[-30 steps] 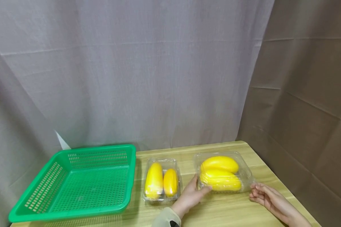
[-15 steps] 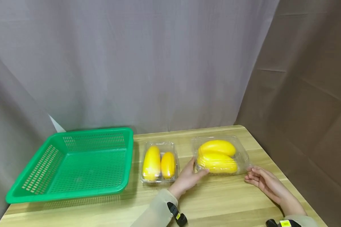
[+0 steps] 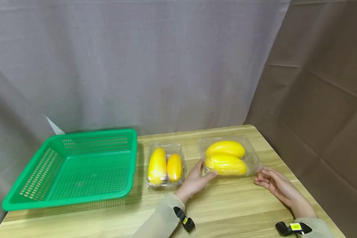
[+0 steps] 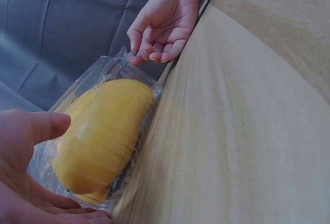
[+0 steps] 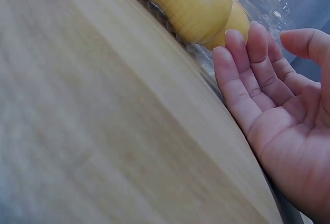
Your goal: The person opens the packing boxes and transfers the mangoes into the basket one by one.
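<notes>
A clear plastic clamshell box point(image 3: 251, 155) with two long, smooth yellow fruits point(image 3: 226, 164) inside lies toward the right of the table. My left hand point(image 3: 193, 181) holds its near left corner, thumb along the front and fingers at the left end. At the near right corner is my right hand point(image 3: 275, 185), thumb and forefinger pinching the plastic edge, the other fingers loosely bent. The left wrist view shows the thin plastic corner point(image 4: 125, 54) right at those fingertips. In the right wrist view the palm point(image 5: 289, 131) faces up beside the box.
A second clear box point(image 3: 164, 183) with two yellow fruits stands just left of my left hand. Further left is a green perforated basket point(image 3: 129, 191). Grey curtain point(image 3: 166, 66) closes off the back, brown cloth point(image 3: 315, 115) the right side of the wooden table point(image 3: 226, 211).
The head view has tilted down, so everything sits higher in it and more of both sleeves shows. Both hands stay at the same corners of the box.
</notes>
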`<state>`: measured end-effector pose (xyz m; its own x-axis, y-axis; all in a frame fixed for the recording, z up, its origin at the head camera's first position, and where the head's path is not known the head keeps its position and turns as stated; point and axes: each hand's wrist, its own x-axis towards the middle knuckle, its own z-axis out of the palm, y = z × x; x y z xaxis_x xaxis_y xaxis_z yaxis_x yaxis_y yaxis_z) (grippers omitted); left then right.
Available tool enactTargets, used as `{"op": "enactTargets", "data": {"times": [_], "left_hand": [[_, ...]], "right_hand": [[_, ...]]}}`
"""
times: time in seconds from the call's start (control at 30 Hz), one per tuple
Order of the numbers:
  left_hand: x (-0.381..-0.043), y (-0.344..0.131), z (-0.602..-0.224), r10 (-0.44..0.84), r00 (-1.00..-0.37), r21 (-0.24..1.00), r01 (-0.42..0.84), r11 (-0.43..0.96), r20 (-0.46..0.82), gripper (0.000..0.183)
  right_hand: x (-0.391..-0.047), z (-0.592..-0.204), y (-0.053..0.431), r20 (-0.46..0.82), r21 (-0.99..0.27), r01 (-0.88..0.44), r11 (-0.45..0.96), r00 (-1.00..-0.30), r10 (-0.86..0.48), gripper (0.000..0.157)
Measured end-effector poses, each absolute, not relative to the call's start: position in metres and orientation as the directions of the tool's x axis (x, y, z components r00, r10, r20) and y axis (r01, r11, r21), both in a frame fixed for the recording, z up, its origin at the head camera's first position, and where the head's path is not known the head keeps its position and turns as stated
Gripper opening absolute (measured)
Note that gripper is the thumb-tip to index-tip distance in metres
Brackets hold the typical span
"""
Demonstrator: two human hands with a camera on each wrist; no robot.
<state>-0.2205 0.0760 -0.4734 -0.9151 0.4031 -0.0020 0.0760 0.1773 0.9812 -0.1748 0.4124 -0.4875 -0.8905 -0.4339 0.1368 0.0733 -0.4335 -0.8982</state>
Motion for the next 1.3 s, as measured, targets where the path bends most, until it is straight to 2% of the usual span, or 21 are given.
{"op": "enactTargets", "data": {"times": [0.17, 0.3, 0.37, 0.43, 0.53, 0.6, 0.7, 0.83, 0.9, 1.0, 1.13, 1.3], "left_hand": [[-0.219, 0.073, -0.480, 0.380, -0.925, 0.981, 0.065, 0.181, -0.009, 0.090], [-0.217, 0.072, -0.486, 0.367, -0.930, 0.981, 0.057, 0.184, -0.015, 0.090], [-0.218, 0.072, -0.486, 0.368, -0.930, 0.981, 0.063, 0.184, -0.009, 0.091], [-0.219, 0.072, -0.484, 0.367, -0.930, 0.979, 0.071, 0.190, -0.004, 0.091], [-0.221, 0.070, -0.480, 0.358, -0.934, 0.976, 0.076, 0.203, -0.002, 0.092], [-0.222, 0.069, -0.477, 0.351, -0.936, 0.975, 0.075, 0.211, -0.004, 0.092], [-0.223, 0.068, -0.474, 0.350, -0.937, 0.972, 0.076, 0.222, -0.007, 0.092], [-0.225, 0.068, -0.473, 0.349, -0.937, 0.971, 0.086, 0.223, 0.002, 0.093], [-0.225, 0.068, -0.474, 0.346, -0.938, 0.970, 0.090, 0.225, 0.007, 0.092], [-0.225, 0.069, -0.476, 0.344, -0.939, 0.967, 0.086, 0.240, -0.002, 0.092], [-0.224, 0.071, -0.477, 0.354, -0.935, 0.966, 0.086, 0.244, -0.006, 0.091], [-0.223, 0.075, -0.476, 0.363, -0.932, 0.967, 0.099, 0.237, 0.006, 0.090]], "right_hand": [[-0.176, -0.490, 0.410, 0.119, -0.912, 0.076, -0.404, -0.891, -0.438, 0.040], [-0.175, -0.485, 0.408, 0.061, -0.970, 0.032, -0.241, -0.927, -0.369, 0.033], [-0.175, -0.478, 0.407, 0.055, -0.995, -0.030, -0.097, -0.961, -0.271, 0.028], [-0.175, -0.469, 0.404, 0.091, -0.988, -0.107, 0.110, -0.986, -0.136, 0.027], [-0.175, -0.449, 0.393, 0.204, -0.886, -0.167, 0.432, -0.978, 0.039, 0.034], [-0.174, -0.434, 0.382, 0.278, -0.778, -0.166, 0.606, -0.956, 0.096, 0.041], [-0.178, -0.415, 0.361, 0.393, -0.618, -0.238, 0.749, -0.919, 0.033, 0.050], [-0.193, -0.402, 0.328, 0.488, -0.367, -0.430, 0.825, -0.844, -0.223, 0.070], [-0.201, -0.402, 0.314, 0.480, -0.250, -0.505, 0.826, -0.805, -0.347, 0.078], [-0.210, -0.406, 0.298, 0.451, -0.103, -0.553, 0.827, -0.767, -0.457, 0.086], [-0.214, -0.414, 0.288, 0.417, -0.036, -0.562, 0.827, -0.760, -0.498, 0.089], [-0.214, -0.418, 0.286, 0.376, -0.052, -0.543, 0.838, -0.788, -0.487, 0.085]]}}
